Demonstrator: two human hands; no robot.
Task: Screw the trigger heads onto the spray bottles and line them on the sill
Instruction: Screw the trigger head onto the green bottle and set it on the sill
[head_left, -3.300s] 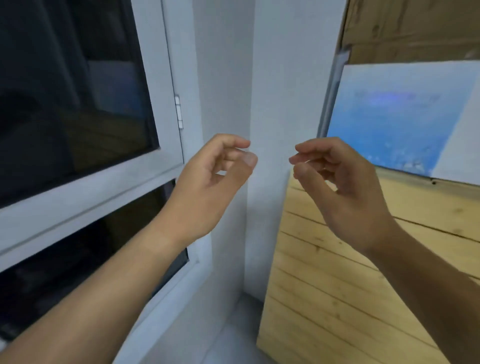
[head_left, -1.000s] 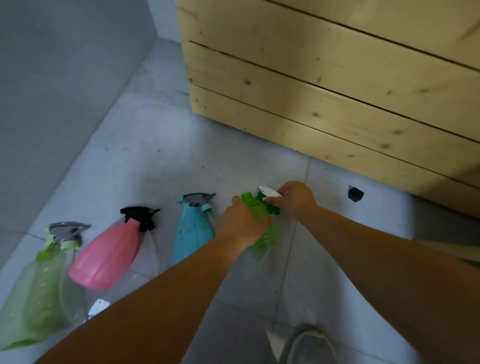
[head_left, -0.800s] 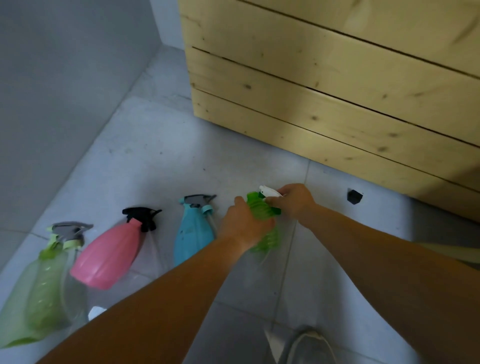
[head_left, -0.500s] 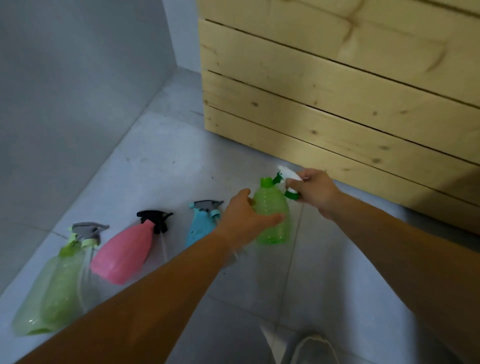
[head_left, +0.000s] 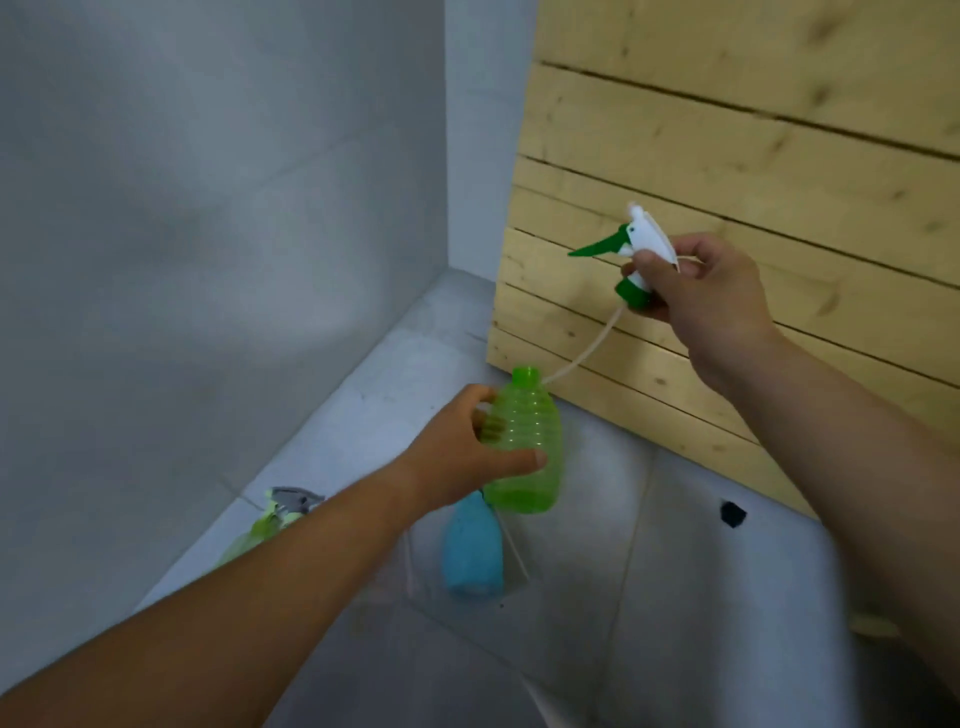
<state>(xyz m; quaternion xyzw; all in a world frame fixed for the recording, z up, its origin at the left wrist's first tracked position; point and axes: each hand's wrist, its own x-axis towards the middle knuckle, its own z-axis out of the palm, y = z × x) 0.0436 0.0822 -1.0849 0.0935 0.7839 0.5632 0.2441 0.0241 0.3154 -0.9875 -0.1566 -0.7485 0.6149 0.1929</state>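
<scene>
My left hand grips a clear green ribbed spray bottle upright in the air, its neck open. My right hand holds a white and green trigger head up and to the right of the bottle. The head's pale dip tube hangs down, its tip just beside the bottle's mouth. A blue spray bottle lies on the floor below. A light green bottle with a grey head lies left of it, partly hidden by my left forearm.
A pale wooden slatted panel stands on the right. A grey wall rises on the left, meeting it at a corner. The floor is grey tile, with a small black piece near the panel's foot.
Both hands have lifted the green bottle off the floor. The trigger head has been pulled up and away, so its tube is drawn out. The camera has tilted upward.
</scene>
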